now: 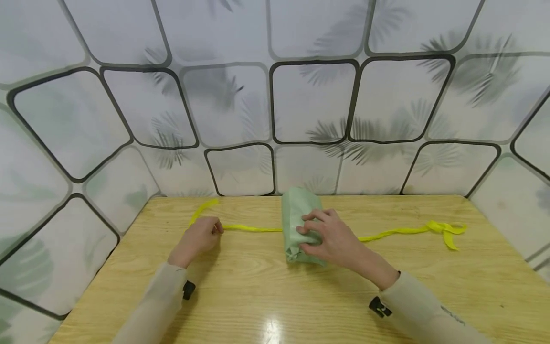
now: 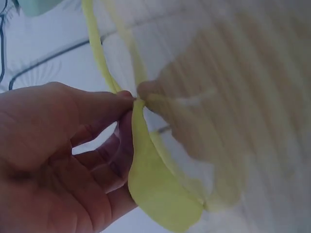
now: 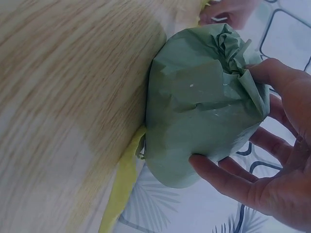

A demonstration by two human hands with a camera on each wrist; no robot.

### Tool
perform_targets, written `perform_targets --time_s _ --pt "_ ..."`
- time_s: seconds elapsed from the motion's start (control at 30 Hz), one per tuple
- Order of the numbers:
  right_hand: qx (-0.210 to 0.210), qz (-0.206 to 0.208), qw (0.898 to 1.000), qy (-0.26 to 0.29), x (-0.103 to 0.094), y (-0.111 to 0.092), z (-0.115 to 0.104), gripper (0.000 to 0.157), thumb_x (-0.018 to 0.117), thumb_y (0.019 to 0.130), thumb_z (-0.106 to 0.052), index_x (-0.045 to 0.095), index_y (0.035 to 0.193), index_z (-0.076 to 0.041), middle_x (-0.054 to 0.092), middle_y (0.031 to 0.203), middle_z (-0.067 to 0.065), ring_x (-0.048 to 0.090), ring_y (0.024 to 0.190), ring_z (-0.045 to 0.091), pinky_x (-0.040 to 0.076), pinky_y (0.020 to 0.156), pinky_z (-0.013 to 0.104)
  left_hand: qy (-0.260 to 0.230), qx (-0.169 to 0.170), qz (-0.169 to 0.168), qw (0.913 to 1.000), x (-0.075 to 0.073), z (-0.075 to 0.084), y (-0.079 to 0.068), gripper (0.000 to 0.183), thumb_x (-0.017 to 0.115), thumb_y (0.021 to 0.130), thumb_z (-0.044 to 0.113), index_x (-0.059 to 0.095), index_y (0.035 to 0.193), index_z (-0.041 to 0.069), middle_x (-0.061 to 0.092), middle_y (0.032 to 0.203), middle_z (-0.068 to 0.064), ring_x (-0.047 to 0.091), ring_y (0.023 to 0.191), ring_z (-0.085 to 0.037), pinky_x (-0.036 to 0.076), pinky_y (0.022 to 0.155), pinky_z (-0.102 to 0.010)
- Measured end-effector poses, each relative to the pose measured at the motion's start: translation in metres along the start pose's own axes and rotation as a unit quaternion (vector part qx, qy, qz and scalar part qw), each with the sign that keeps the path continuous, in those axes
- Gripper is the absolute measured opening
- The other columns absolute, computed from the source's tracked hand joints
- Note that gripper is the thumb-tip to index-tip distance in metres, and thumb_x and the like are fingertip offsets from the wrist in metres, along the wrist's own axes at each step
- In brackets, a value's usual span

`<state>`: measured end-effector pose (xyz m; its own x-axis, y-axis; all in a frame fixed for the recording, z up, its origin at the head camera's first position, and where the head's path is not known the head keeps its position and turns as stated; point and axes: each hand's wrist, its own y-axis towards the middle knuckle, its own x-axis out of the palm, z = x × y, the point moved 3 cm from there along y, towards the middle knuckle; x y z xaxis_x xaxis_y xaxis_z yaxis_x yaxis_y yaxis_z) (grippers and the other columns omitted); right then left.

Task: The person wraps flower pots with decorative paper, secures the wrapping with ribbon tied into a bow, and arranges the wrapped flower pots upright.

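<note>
A pale green paper-wrapped parcel lies on the table, its near end bunched and twisted in the right wrist view. My right hand grips it from above and the right, thumb by the twisted end and fingers spread over the top and side. A yellow ribbon runs crosswise under the parcel, which hides its middle part. Left of the parcel, my left hand pinches the ribbon between thumb and fingertip, and a broad ribbon tail hangs past the pinch in the left wrist view.
The ribbon's right end lies loosely looped on the light wood table. Behind and beside the table stand pale walls with dark outlined shapes and leaf prints. Both wrists carry small black devices below beige sleeves.
</note>
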<state>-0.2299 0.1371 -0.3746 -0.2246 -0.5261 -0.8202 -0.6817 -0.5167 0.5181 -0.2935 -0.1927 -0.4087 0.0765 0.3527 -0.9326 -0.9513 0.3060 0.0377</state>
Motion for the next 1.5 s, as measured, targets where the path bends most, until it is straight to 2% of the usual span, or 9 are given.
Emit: perform_targets --time_s 0.2,0.53,0.67,0.77,0.9,1.07,1.23,1.37,1.5 --pt "-0.005 -0.006 1.000 0.002 0.000 0.000 -0.001 0.020 0.086 0.082 -0.023 0.078 0.098 -0.018 0.070 0.112 0.006 0.065 0.105 0.022 0.049 0.090 0.048 0.003 -0.055 -0.009 0.9984 -0.017 -0.022 -0.017 0.006 0.063 0.095 0.005 0.069 0.096 0.008 0.072 0.100 -0.016 0.068 0.089 -0.030 0.055 0.074 -0.045" --pt "-0.004 -0.001 1.000 0.004 0.000 0.000 -0.001 0.021 0.087 0.081 -0.022 0.078 0.099 -0.016 0.071 0.112 0.008 0.065 0.105 0.023 0.049 0.091 0.049 0.000 -0.075 -0.032 0.9967 -0.038 -0.044 -0.035 0.005 0.062 0.095 0.006 0.067 0.097 0.005 0.072 0.099 -0.016 0.066 0.085 -0.027 0.053 0.071 -0.044" --pt "-0.001 -0.003 1.000 0.006 0.001 -0.001 0.000 0.021 0.087 0.081 -0.022 0.078 0.099 -0.016 0.070 0.111 0.007 0.065 0.105 0.023 0.049 0.091 0.049 -0.037 -0.085 -0.063 0.9937 -0.043 -0.053 -0.036 0.026 0.062 0.102 0.025 0.067 0.113 0.002 0.071 0.111 -0.022 0.068 0.095 -0.033 0.056 0.076 -0.045" --pt "0.000 -0.003 1.000 0.005 0.001 -0.001 0.000 0.022 0.087 0.081 -0.022 0.078 0.100 -0.016 0.070 0.111 0.007 0.064 0.105 0.024 0.049 0.092 0.049 -0.047 -0.119 -0.016 0.9917 -0.053 -0.058 -0.034 0.038 0.059 0.104 0.033 0.065 0.119 -0.001 0.069 0.115 -0.027 0.067 0.097 -0.039 0.057 0.076 -0.048" --pt "0.000 -0.001 1.000 0.007 0.000 -0.001 -0.001 0.022 0.087 0.081 -0.022 0.079 0.101 -0.015 0.070 0.111 0.008 0.064 0.105 0.025 0.049 0.093 0.050 -0.037 -0.158 0.065 0.9846 -0.060 -0.067 -0.029 0.035 0.058 0.104 0.022 0.062 0.123 -0.007 0.067 0.117 -0.032 0.065 0.099 -0.044 0.056 0.078 -0.052" --pt "-0.001 -0.002 1.000 0.008 -0.001 -0.001 -0.001 0.023 0.087 0.081 -0.022 0.079 0.101 -0.015 0.070 0.112 0.008 0.064 0.105 0.024 0.049 0.092 0.050 -0.017 -0.157 0.034 0.9868 -0.050 -0.078 -0.022 0.042 0.057 0.102 0.015 0.055 0.137 -0.009 0.061 0.128 -0.037 0.060 0.114 -0.053 0.053 0.091 -0.061" --pt "-0.004 -0.003 1.000 0.006 0.000 0.000 0.000 0.022 0.086 0.082 -0.023 0.078 0.101 -0.016 0.071 0.113 0.008 0.064 0.105 0.023 0.049 0.092 0.050 0.018 -0.143 0.007 0.9895 -0.042 -0.082 -0.019 0.038 0.054 0.099 0.012 0.063 0.130 -0.008 0.067 0.121 -0.033 0.064 0.109 -0.051 0.055 0.089 -0.059" --pt "-0.003 -0.005 1.000 0.005 0.000 0.000 0.000 0.021 0.086 0.082 -0.023 0.078 0.101 -0.016 0.071 0.113 0.008 0.064 0.106 0.022 0.049 0.092 0.050 0.031 -0.129 0.028 0.9907 -0.042 -0.077 -0.017 0.031 0.057 0.099 0.011 0.071 0.119 -0.007 0.069 0.119 -0.031 0.064 0.108 -0.050 0.055 0.088 -0.059" --pt "0.001 -0.008 1.000 0.007 -0.001 -0.001 0.000 0.021 0.086 0.083 -0.023 0.079 0.102 -0.016 0.071 0.114 0.008 0.064 0.105 0.023 0.049 0.092 0.049 -0.006 -0.116 0.064 0.9912 -0.048 -0.061 -0.016 0.031 0.057 0.102 0.014 0.072 0.121 -0.006 0.071 0.118 -0.028 0.066 0.105 -0.046 0.057 0.083 -0.055"
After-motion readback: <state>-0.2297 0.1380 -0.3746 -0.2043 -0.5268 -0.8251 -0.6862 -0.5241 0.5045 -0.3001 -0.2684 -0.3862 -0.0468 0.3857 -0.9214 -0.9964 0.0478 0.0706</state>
